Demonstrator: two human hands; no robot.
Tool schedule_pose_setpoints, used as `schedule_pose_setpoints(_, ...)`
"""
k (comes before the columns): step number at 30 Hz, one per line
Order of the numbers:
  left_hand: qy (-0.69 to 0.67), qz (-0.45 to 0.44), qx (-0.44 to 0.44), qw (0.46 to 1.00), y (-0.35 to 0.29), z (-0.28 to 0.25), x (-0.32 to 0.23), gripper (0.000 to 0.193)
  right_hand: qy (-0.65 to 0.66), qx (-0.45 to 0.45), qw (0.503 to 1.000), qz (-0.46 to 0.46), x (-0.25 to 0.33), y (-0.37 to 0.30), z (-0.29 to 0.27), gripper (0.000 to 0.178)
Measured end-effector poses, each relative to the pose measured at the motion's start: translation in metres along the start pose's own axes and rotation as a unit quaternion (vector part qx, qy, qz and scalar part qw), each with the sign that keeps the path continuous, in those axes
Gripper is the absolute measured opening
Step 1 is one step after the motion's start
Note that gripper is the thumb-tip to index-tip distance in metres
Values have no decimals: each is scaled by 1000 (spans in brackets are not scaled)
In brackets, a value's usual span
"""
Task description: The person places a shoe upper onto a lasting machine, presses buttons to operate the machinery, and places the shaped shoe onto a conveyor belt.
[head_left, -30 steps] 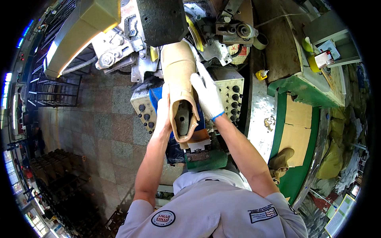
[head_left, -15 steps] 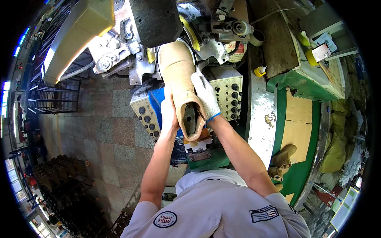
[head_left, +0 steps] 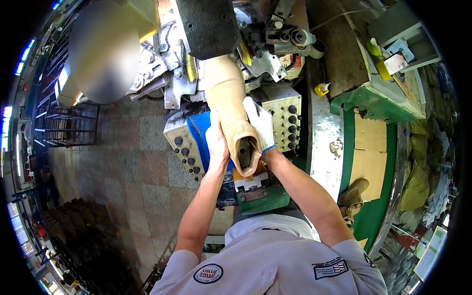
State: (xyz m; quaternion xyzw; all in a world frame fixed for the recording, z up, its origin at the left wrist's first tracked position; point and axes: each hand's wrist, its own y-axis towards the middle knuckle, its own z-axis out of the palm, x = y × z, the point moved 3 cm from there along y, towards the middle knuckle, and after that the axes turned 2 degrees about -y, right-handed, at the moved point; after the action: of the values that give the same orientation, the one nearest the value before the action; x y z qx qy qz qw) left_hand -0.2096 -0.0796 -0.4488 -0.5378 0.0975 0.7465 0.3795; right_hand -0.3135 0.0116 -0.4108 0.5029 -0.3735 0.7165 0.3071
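A tan boot [head_left: 227, 93] stretches away from me, its toe end under the black metal block [head_left: 206, 29] of a machine. The open top of its shaft faces me, and a dark insert shows inside. My bare left hand [head_left: 217, 137] presses along the left side of the shaft. On the right side, my right hand [head_left: 259, 120], in a white knit glove with a blue cuff, grips the shaft. Metal jaws with yellow pads [head_left: 191, 68] flank the far end of the boot. The block hides the toe.
Knobbed control boxes [head_left: 281, 123] stand either side below the machine. A green bench [head_left: 381, 206] at right carries cardboard [head_left: 368, 162] and tan boots [head_left: 352, 194]. At lower left is a dark rack of boots [head_left: 73, 221]. A blurred patch covers part of the upper left.
The boot and both hands sit slightly further right in the picture, and so does the black block. Both hands keep the same hold on the shaft.
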Motion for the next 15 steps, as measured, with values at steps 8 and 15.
schedule_pose_setpoints(8,21,-27,-4,999,-7,-3,-6,70,-147,-21,989,-28,11,-3,-1,57)
schedule_pose_setpoints(15,134,-18,-81,988,-13,-26,-15,57,-208,-9,969,-132,7,-16,-42,61)
